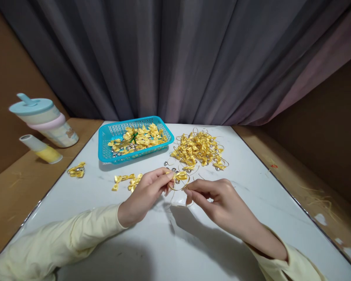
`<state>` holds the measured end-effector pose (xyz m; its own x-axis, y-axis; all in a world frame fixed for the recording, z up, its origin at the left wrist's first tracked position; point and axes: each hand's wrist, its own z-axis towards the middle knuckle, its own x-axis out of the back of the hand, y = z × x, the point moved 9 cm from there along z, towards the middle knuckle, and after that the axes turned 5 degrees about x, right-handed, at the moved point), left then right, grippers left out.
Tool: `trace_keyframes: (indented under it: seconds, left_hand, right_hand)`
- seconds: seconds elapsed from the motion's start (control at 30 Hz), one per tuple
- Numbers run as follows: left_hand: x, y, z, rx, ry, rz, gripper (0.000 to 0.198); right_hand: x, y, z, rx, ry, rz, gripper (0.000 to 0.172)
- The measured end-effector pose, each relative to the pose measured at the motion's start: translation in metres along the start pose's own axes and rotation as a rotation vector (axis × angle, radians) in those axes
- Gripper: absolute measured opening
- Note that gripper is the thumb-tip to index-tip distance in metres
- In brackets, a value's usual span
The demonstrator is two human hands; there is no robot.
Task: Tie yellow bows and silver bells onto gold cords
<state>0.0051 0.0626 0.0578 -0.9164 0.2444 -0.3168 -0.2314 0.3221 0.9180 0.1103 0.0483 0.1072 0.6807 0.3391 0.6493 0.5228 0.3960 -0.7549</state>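
Note:
Between finger and thumb, my left hand (148,193) pinches a yellow satin bow (180,176) near the middle of the table. A thin gold cord (178,189) loops down from that bow. My right hand (215,199) is closed in a pinch on the cord, just right of the bow. Small silver bells (173,170) show right behind my left fingertips; whether one is fixed to the held bow I cannot tell. Several loose yellow bows (123,178) lie beyond my left wrist. A heap of bows with cords and bells (197,146) lies past my right hand.
A blue plastic basket (136,156) holds more bows and bells at the back. One bow with a bell (76,170) lies at the table's left. A lidded tumbler (51,123) and a yellow thread cone (42,149) stand on the left ledge. A grey curtain (175,58) hangs behind.

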Motion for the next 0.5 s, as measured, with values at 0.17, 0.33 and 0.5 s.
trace_keyframes:
  seconds: [0.17, 0.33, 0.5]
  left_hand:
    - [-0.0024, -0.0005, -0.0002, 0.034, -0.017, -0.085, 0.022]
    - [-0.0044, 0.0008, -0.0009, 0.032, -0.033, -0.109, 0.023]
    - [-0.0055, 0.0006, -0.0013, 0.05, -0.044, -0.12, 0.022]
  right_hand:
    - [0.0023, -0.0043, 0.0007, 0.053, 0.02, 0.005, 0.025]
    - [0.0035, -0.0043, 0.0011, 0.056, 0.028, 0.003, 0.026]
    - [0.0039, -0.0052, 0.0006, 0.063, 0.023, -0.007, 0.025]
